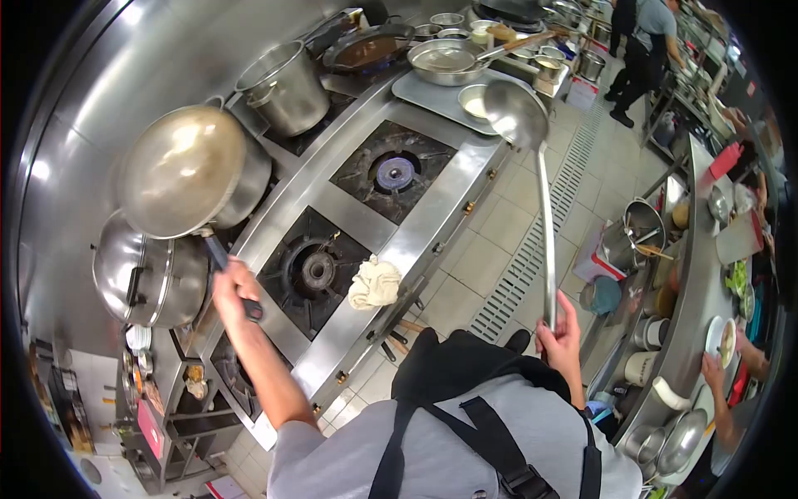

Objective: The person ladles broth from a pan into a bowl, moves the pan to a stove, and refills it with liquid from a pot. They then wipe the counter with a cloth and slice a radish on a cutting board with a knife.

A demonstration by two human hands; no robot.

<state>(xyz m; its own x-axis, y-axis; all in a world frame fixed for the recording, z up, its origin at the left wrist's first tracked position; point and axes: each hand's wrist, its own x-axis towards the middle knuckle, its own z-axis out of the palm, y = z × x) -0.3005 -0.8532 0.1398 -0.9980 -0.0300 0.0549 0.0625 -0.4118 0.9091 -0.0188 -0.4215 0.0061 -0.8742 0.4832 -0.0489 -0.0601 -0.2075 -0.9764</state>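
Note:
My left hand (pixel 235 291) is wrapped round the black handle of a metal pan (pixel 183 170), at the left over the back of the stove. The pan is raised and overlaps a tall steel pot (pixel 253 166) behind it. On the right, my right hand (pixel 562 334) grips the end of a long-handled steel ladle (pixel 517 112), its bowl pointing away from me over the floor beside the stove. A crumpled cream cloth (pixel 374 283) lies on the stove's front edge, next to a front burner (pixel 317 268).
Another burner (pixel 395 172) shows a bluish centre. At the back stand a stockpot (pixel 284 87), a dark wok (pixel 368 51) and a pan (pixel 445 60) on a tray. A lidded pot (pixel 154 274) is at left. Another person (pixel 652 50) stands far right; a co-worker's hand (pixel 713 370) holds a dish.

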